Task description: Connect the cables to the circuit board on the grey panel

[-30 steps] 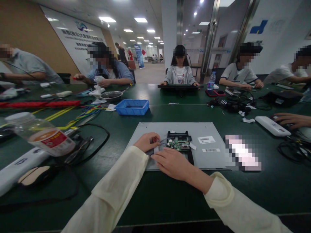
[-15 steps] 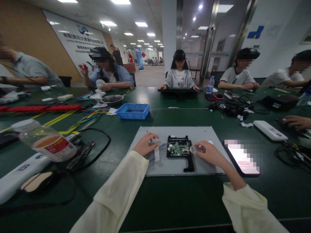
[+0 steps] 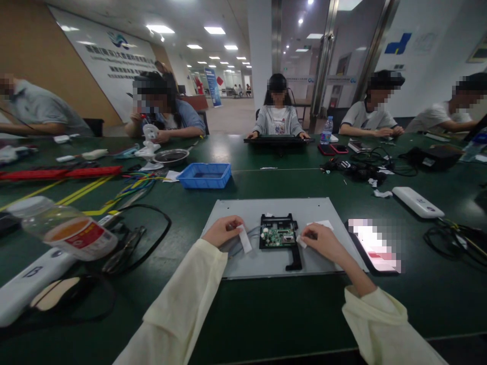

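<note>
The circuit board [image 3: 279, 236] sits in a black frame [image 3: 283, 243] on a grey metal panel [image 3: 274, 215], between the two hands. The left hand [image 3: 223, 231] lies just to the board's left, fingers curled around a white strip [image 3: 243, 238], which it grips at the upper end; thin grey wires [image 3: 251, 237] run from under this hand toward the board. The right hand [image 3: 323, 241] lies just to the board's right, fingertips pinched on a small white tab [image 3: 302, 242] at the frame's edge. A white label [image 3: 321, 223] on the panel is partly covered by this hand.

Beyond the right hand, touching the panel's right edge, lies a phone [image 3: 375, 246]; its screen is blurred out. Further right are a white handheld device [image 3: 417, 202] and a tangle of black cable [image 3: 452, 238], the latter cut off at the picture's edge. Ahead of the hands, well past the panel, stands a blue tray [image 3: 205, 175]. Left of the left hand a black cable loop [image 3: 144, 238] lies on the green table [image 3: 266, 309], with a tipped plastic bottle [image 3: 64, 230] further left, distorted by the lens. What the loop connects to cannot be made out.

Other persons sit along the far side of the table, well apart from these hands. The forearms are covered in cream sleeves [image 3: 178, 309], which hide the wrists.
</note>
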{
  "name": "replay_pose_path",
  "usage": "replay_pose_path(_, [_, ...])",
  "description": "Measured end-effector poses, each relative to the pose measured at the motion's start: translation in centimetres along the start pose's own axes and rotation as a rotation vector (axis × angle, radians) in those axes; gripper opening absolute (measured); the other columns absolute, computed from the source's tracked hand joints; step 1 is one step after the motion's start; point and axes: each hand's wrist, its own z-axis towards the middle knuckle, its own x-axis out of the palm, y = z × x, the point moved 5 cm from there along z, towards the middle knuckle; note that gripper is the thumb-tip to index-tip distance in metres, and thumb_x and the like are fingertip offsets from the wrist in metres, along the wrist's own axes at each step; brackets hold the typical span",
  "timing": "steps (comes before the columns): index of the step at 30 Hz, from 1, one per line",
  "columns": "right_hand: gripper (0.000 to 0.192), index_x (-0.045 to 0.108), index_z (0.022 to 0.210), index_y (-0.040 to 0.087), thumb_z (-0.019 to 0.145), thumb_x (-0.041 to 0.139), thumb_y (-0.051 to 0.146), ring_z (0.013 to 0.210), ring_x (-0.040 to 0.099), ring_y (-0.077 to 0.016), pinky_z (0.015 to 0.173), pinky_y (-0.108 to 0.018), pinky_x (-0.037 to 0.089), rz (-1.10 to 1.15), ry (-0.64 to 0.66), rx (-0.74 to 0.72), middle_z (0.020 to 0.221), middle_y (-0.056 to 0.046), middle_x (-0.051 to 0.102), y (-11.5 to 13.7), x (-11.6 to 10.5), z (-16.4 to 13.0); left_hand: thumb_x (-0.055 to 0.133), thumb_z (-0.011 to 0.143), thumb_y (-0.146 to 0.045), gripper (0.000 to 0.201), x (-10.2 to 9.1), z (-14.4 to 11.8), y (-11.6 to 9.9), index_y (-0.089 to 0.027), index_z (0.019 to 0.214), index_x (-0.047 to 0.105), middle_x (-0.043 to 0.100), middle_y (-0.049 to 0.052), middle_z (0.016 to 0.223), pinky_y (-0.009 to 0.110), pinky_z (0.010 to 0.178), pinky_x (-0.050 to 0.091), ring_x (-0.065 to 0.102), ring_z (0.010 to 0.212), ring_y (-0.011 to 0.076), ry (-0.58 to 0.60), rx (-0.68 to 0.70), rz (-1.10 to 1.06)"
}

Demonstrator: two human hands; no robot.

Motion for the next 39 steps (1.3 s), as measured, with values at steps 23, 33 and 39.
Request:
replay_pose_path(23, [0.027, 0.064, 0.103, 0.017, 0.083, 0.048, 0.025, 0.101, 0.056, -0.0235, 0.094, -0.039, 0.042, -0.197, -0.304, 0.124, 0.106, -0.011, 0.062, -4.2, -3.4, 0.2, 0.053, 0.078, -0.027, 0.034, -1.2, 0.2, 0.1, -0.019, 0.111, 0.055, 0.051, 0.007, 0.115, 0.034, 0.080, 0.050, 0.055, 0.062, 0.0104, -0.466, -0.032, 0.282])
replay_pose_path(33, [0.025, 0.063, 0.101, 0.016, 0.083, 0.046, 0.022, 0.100, 0.056, -0.0230, 0.093, -0.038, 0.043, -0.175, -0.286, 0.076, 0.105, -0.011, 0.061, -3.3, -3.0, 0.2, 0.048, 0.081, -0.020, 0.018, -1.4, 1.1, 0.4, -0.019, 0.093, 0.062, 0.059, 0.005, 0.099, 0.034, 0.078, 0.049, 0.057, 0.069, 0.0152, -0.392, 0.034, 0.389])
replay_pose_path(39, [0.026, 0.063, 0.102, 0.018, 0.084, 0.045, 0.019, 0.103, 0.055, -0.0228, 0.095, -0.039, 0.042, -0.158, -0.285, 0.038, 0.107, -0.010, 0.061, -2.1, -2.7, -0.1, 0.043, 0.087, -0.021, 0.022, -0.5, 0.2, -3.0, -0.017, 0.092, 0.064, 0.062, 0.009, 0.098, 0.040, 0.094, 0.042, 0.056, 0.099, 0.0238, -0.368, 0.145, 0.431])
